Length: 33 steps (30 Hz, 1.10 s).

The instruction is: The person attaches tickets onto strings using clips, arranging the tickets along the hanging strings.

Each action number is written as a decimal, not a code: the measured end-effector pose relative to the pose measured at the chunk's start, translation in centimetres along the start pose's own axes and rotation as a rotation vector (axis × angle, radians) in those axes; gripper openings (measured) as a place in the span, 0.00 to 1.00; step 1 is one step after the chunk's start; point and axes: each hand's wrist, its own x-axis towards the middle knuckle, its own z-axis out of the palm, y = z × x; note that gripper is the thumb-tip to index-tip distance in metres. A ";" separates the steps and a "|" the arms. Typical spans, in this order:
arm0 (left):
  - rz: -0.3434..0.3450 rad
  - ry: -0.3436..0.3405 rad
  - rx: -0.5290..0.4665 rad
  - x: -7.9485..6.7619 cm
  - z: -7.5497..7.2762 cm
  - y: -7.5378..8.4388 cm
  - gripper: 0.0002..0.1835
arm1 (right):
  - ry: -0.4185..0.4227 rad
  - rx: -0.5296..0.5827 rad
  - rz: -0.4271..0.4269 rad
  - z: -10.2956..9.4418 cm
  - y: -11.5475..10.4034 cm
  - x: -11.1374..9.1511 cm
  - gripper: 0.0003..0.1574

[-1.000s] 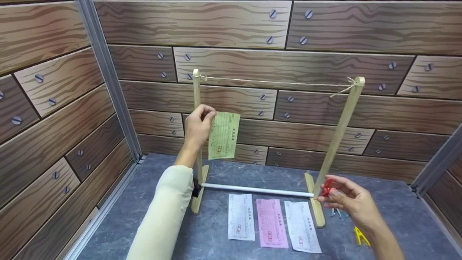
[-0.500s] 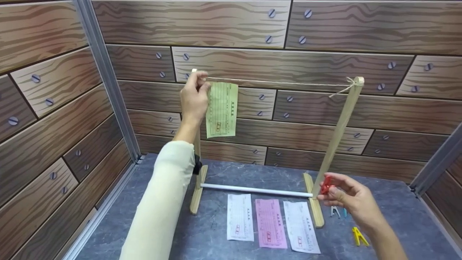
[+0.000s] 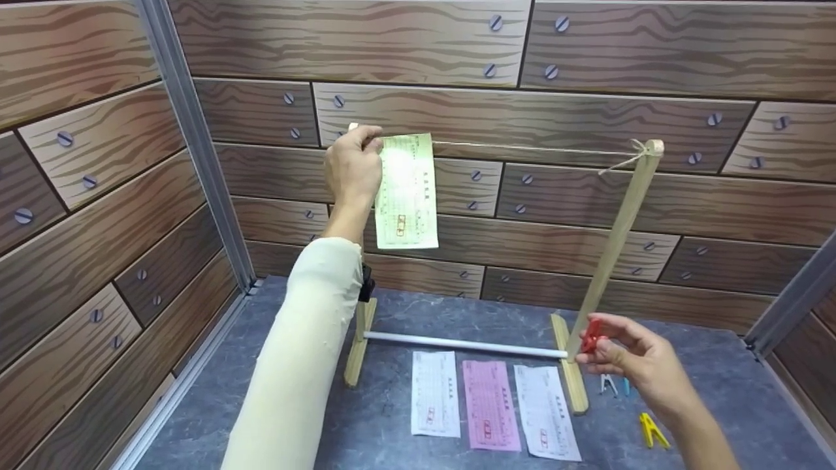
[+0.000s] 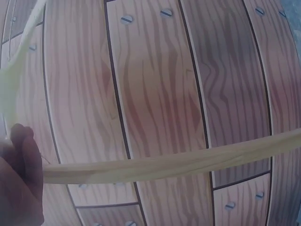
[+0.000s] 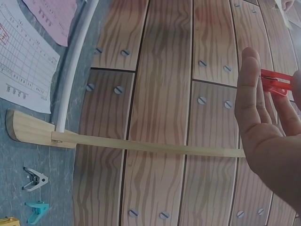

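Note:
In the head view my left hand pinches a green paper slip by its upper left corner. The slip hangs upright at the left end of a string, its top edge overlapping the string's line. A bright patch shows on its upper half. The left wrist view catches the fingers at its left edge, beside the left wooden post. Lower right, my right hand holds a red clothespin between thumb and fingers, near the foot of the right post. The right wrist view also shows this red clothespin.
On the grey table a white slip, a pink slip and another white slip lie in a row. A white rod joins the posts' feet. Right of them lie a yellow clothespin, a grey one and a teal one.
My left hand has lifted the green slip from below the string up to the string's height. My right hand with the red clothespin has stayed nearly still.

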 end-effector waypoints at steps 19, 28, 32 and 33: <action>0.065 -0.175 0.041 0.6 -1.1 -1.0 0.05 | -0.046 -0.069 -0.021 1.4 -3.4 0.8 0.23; 0.037 -0.209 0.010 0.3 -0.9 -1.4 0.04 | -0.050 -0.106 -0.061 2.8 -5.1 1.7 0.22; 0.011 -0.219 0.012 0.3 -0.9 -1.4 0.05 | -0.017 -0.145 -0.093 4.4 -7.3 2.8 0.20; 0.010 -0.220 0.010 0.3 -0.9 -1.4 0.05 | -0.014 -0.149 -0.104 4.8 -8.0 3.1 0.20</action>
